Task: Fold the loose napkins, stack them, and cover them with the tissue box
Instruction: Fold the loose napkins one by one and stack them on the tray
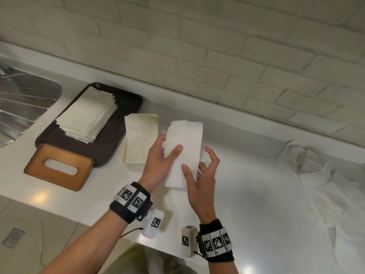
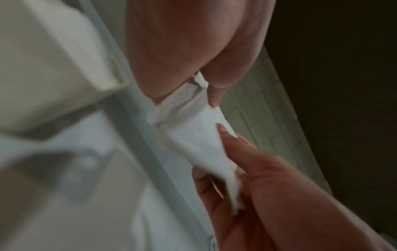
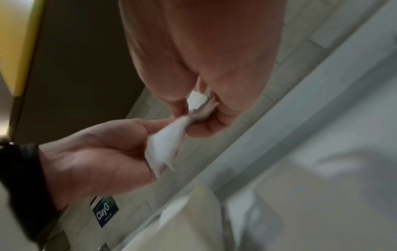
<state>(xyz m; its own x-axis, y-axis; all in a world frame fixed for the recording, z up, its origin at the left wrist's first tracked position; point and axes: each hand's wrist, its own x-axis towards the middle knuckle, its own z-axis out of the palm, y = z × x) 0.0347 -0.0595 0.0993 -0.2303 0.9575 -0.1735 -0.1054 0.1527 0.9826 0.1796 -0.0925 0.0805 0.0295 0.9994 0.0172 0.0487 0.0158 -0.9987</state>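
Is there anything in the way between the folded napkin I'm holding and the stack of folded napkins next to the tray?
Nothing visible. The folded napkin is held above the counter by the left hand and right hand, just right of the stack, whose top is bare.

The napkin [image 1: 183, 149] is soft matt paper, the tissue box [image 1: 58, 167] smooth wood. The counter [image 1: 256, 175] is glossy, the sink [image 1: 21, 103] ribbed metal.
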